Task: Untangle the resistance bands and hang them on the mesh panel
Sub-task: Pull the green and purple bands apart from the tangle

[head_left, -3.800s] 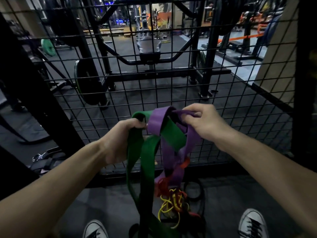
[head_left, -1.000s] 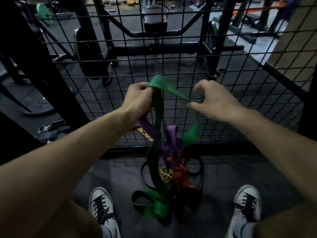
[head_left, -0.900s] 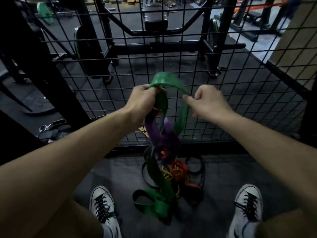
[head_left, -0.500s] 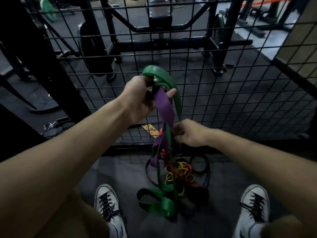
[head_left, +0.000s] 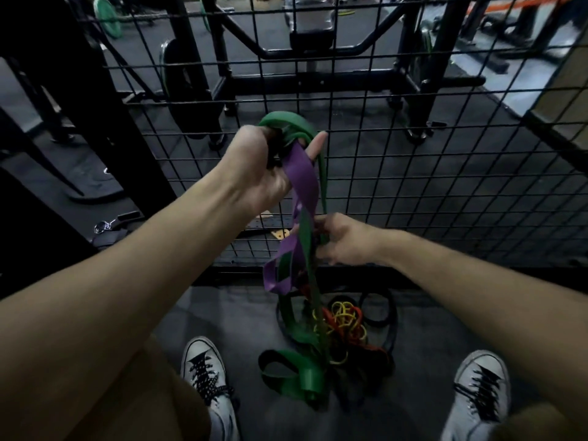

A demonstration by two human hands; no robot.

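Bands stayed bunched in our left hand while our right hand had dropped to pinch the green strand lower, starting the untangling.

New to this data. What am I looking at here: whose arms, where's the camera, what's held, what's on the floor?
There is no robot. A person wears one wide-angle camera on the head, looking forward and down, so the two bare forearms coming in from the bottom are theirs, and the two sneakers at the bottom edge are their feet.

The left hand is raised and grips the top of a green band and a purple band, which hang down from it twisted together. The right hand is lower and pinches the hanging strands where they cross.

On the dark floor below lies the rest of the tangle: thin yellow bands, red ones and black loops, with the green band's lower end folded beside them.

Straight ahead stands the black mesh panel; nothing hangs on it in this view. Gym equipment shows behind it.
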